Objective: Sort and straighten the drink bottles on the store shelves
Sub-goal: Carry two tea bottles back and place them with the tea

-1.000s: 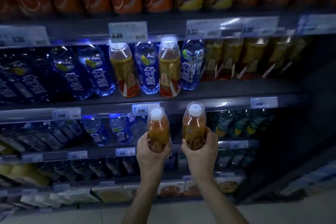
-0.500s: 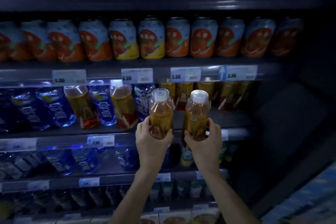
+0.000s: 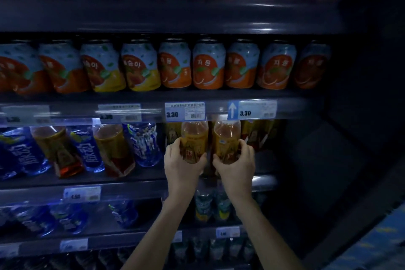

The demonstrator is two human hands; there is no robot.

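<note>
Head view: two amber tea bottles held upright side by side near the right end of the middle shelf (image 3: 144, 174), just under the price tag (image 3: 185, 111) of the shelf above. Left hand (image 3: 183, 166) wrapped round the lower half of the left bottle (image 3: 194, 138), right hand (image 3: 237, 165) wrapped the same way round the right bottle (image 3: 225, 138). Caps hidden behind the price tag, bottoms hidden by the hands, so cannot tell whether already standing on the shelf or held just above it. Behind and to the right, a dim row of yellow-label bottles (image 3: 256, 136), probably the proper place for these two.

Advice for setting them down well:
- Lower both bottles straight, with care for the caps against the rail above.
- Set the bottoms flat on the shelf first, then push back until touching the row behind.
- Turn each label to the front before letting go.
- Leave the two bottles close together but not pressed, so neither tips the other.
- Release one hand at a time and check that each bottle stands upright.

Likely work left after this: two more tea bottles (image 3: 54, 149) mixed among the blue bottles (image 3: 22, 151) toward the left end of the same shelf, both leaning. Better to take these out from the front, without knocking the blue ones beside them.
</note>
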